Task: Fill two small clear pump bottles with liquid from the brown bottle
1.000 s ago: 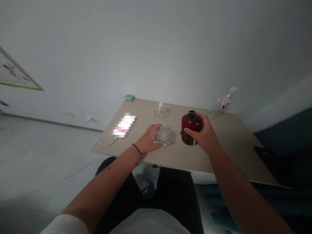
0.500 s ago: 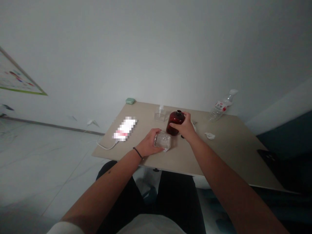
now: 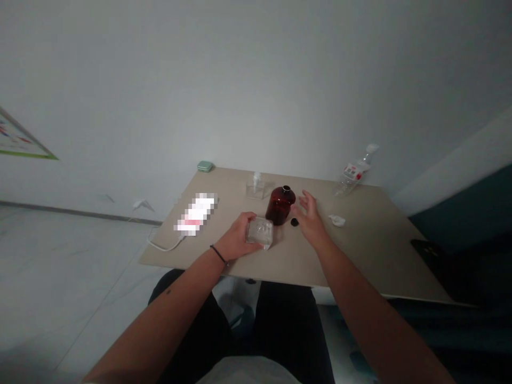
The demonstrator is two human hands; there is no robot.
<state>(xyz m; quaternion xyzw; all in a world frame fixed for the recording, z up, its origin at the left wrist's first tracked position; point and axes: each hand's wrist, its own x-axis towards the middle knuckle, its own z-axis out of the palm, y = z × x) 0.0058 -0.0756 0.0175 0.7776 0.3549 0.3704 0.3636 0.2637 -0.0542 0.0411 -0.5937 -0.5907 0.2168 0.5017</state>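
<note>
My left hand [image 3: 239,237] is wrapped around a clear square container [image 3: 260,233] near the front of the table. Just behind it a dark amber bottle [image 3: 279,207] stands upright with its neck uncapped. To the right of the bottle is my right hand [image 3: 310,218], its fingers spread and nothing between them. A small round black cap [image 3: 294,222] lies on the table between the bottle and that hand. Behind the amber bottle stands a small clear bottle [image 3: 255,188] with a whitish top.
On the beige table [image 3: 224,186] a bright phone [image 3: 196,214] lies at the left with a white cable [image 3: 165,248]. A green case [image 3: 205,166] sits in the back left corner. At the right are a crumpled tissue [image 3: 337,220] and a clear plastic bottle [image 3: 352,173]. The wall [image 3: 256,96] rises behind.
My right hand has let go of the amber bottle and opened to its right. The black cap now shows fully. My left hand keeps its hold on the clear container; the view has shifted slightly.
</note>
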